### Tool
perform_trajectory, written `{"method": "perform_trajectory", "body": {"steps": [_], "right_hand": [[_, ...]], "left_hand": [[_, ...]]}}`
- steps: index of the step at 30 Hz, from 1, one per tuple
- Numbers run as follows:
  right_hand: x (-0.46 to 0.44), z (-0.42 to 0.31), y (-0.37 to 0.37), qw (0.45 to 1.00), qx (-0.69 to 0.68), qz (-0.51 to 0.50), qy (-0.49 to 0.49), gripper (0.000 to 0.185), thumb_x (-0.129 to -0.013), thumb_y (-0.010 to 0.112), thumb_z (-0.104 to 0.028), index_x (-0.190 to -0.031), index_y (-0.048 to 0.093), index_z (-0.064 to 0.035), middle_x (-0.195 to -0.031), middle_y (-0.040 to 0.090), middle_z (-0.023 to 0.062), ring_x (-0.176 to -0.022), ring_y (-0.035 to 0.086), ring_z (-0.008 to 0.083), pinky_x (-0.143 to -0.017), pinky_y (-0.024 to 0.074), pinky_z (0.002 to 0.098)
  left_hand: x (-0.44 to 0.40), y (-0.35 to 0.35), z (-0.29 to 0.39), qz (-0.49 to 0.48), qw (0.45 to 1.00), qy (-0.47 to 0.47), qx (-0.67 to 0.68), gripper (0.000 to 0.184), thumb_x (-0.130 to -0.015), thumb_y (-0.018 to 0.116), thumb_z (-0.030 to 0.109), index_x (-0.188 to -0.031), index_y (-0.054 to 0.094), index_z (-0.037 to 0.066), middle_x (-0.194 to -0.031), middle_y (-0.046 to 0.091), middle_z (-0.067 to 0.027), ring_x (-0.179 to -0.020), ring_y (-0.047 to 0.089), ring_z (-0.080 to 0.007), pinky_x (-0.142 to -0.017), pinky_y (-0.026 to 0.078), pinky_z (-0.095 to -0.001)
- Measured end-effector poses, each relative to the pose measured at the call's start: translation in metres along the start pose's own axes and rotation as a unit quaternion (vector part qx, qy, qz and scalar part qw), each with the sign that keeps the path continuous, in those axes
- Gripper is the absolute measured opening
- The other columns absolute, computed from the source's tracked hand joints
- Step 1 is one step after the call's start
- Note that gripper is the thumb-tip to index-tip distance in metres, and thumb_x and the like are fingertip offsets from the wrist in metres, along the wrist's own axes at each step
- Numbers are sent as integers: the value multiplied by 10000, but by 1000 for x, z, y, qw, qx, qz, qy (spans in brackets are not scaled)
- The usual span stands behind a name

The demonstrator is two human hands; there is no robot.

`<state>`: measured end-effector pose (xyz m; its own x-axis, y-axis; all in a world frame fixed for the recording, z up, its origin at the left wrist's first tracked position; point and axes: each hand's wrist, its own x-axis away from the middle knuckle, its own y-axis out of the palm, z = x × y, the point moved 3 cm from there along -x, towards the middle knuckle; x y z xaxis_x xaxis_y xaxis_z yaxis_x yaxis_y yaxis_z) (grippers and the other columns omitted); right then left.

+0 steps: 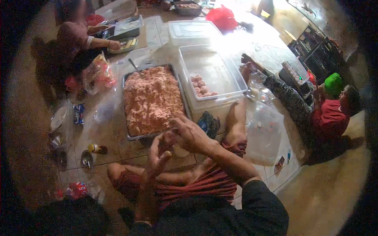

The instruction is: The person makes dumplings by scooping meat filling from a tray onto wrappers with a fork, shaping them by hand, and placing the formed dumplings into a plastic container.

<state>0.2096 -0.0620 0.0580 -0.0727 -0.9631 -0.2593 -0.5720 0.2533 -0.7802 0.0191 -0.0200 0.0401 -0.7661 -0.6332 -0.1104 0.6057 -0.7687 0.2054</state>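
Just over the near right corner of a metal tray [186, 98], my two hands meet. My left hand [158, 151] is cupped, thumb out, around what looks like a small pinkish lump of minced meat [169, 138]. Bent over it is my right hand [193, 134], its fingers curled and close to the left fingertips; whatever they hold is hidden. Pink minced meat [153, 100] fills the tray, and a spoon [135, 66] stands in its far side. Right of the tray, several meatballs [200, 87] lie in the near left corner of a clear plastic box [220, 70].
Another clear box [193, 31] stands behind. A dark plastic bag [208, 124] lies by my knee, a clear lid [264, 131] to the right. Bottles [96, 148] and packets [78, 114] are at left. One person [76, 37] works at far left; another in red [330, 118] sits right.
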Motion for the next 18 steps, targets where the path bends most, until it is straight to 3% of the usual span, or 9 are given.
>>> {"method": "perform_trajectory", "body": {"steps": [4, 5, 6, 8, 9, 10, 12, 13, 18], "right_hand": [[11, -34, -41, 993, -101, -40, 37, 474, -860, 715, -139, -1274, 521, -14, -1147, 571, 233, -1064, 601, 434, -933, 512, 473], [9, -25, -51, 994, -94, -15, 46, 456, -862, 718, -141, -1258, 538, -6, -1144, 580, 242, -1066, 607, 434, -936, 512, 473], [6, -15, -61, 995, -88, 9, 54, 438, -864, 722, -143, -1241, 554, 2, -1141, 590, 250, -1068, 612, 433, -938, 512, 472], [-2, 21, -80, 998, -31, 49, 25, 328, -887, 688, -123, -1190, 607, -26, -947, 687, 227, -895, 696, 384, -782, 562, 437], [-11, 37, -94, 992, -63, 73, 84, 303, -894, 679, -130, -1177, 625, -37, -925, 697, 218, -854, 708, 352, -762, 572, 423], [-19, 52, -109, 980, -98, 100, 141, 280, -900, 670, -137, -1165, 644, -48, -902, 708, 209, -814, 721, 319, -742, 583, 408], [-41, 89, -140, 986, 17, 122, 116, 257, -909, 639, -145, -1140, 682, -42, -936, 721, 214, -828, 733, 294, -736, 588, 397], [-55, 135, -139, 989, 66, 93, 97, 263, -902, 620, -152, -1122, 694, -29, -958, 728, 214, -830, 730, 311, -776, 585, 401], [-90, 199, -135, 976, 35, -10, 215, 346, -918, 593, -301, -1063, 708, -9, -922, 730, 215, -906, 715, 330, -861, 553, 424]], "left_hand": [[-20, 33, 14, -56, 996, -40, -51, 1143, -828, 759, 620, -1563, 184, -39, -1518, 399, -196, -1390, 440, -285, -1167, 333, -414], [-27, 40, 19, -20, 983, 74, -167, 1187, -818, 777, 600, -1591, 124, -20, -1576, 330, -214, -1416, 417, -323, -1177, 322, -431], [-29, 42, 20, -23, 983, 74, -166, 1187, -818, 777, 600, -1591, 124, -20, -1576, 330, -214, -1416, 417, -323, -1177, 322, -431], [-33, 45, 24, -9, 999, 46, -3, 1175, -828, 788, 558, -1615, 91, 33, -1615, 275, -216, -1433, 403, -335, -1182, 319, -454], [-30, 38, 27, -20, 999, 42, -9, 1087, -855, 810, 428, -1620, 125, 73, -1598, 319, -202, -1418, 423, -316, -1173, 339, -462], [-26, 32, 26, -22, 999, 40, -10, 1087, -855, 810, 428, -1620, 125, 73, -1598, 319, -202, -1418, 423, -316, -1173, 339, -462], [-16, 20, 19, -21, 1000, -23, -1, 942, -892, 798, 285, -1598, 209, 79, -1520, 440, -183, -1352, 497, -296, -1144, 389, -445], [-8, 5, 11, -12, 993, -57, -100, 757, -917, 761, 144, -1539, 336, 67, -1399, 561, -160, -1236, 589, -263, -1067, 480, -408], [23, -13, -7, -4, 983, -70, -167, 573, -943, 688, 47, -1462, 447, 54, -1319, 618, -146, -1127, 651, -227, -978, 546, -357]]}}
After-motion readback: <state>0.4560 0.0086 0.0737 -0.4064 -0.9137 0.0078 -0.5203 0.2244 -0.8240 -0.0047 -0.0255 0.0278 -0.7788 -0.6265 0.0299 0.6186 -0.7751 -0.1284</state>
